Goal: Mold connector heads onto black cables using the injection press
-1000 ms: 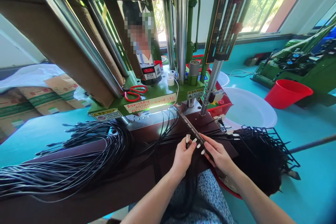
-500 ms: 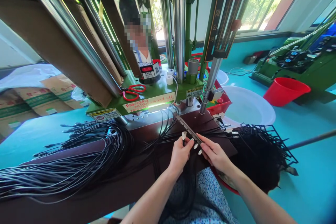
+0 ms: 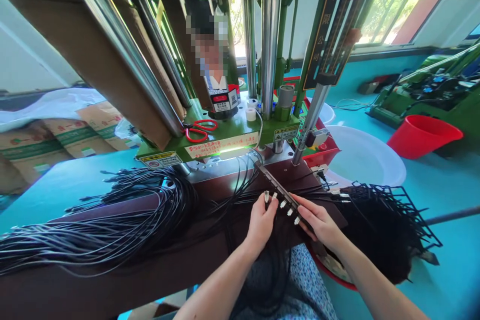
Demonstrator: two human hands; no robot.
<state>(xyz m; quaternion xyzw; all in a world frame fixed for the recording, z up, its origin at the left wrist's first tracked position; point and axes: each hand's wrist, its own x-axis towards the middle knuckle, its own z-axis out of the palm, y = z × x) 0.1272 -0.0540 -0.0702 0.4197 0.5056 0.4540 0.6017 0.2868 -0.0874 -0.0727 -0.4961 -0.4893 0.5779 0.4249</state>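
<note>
Narrow passage above the left hand [image 3: 260, 225] and right hand [image 3: 317, 222], up to the steel press column [image 3: 309, 120]; metal mould bar [image 3: 281, 195] across the way. Toward the worktop's [image 3: 112, 285] left end, a heap of black cables [image 3: 150, 215]; past its right edge, a black wire rack [image 3: 390, 205].

1 head-worn view faces forward and down — near the left hand [image 3: 260, 222].

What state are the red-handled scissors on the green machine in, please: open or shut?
Shut, it seems: the red-handled scissors lie on the green machine bed with their two loops close together and the blades not spread.
</note>
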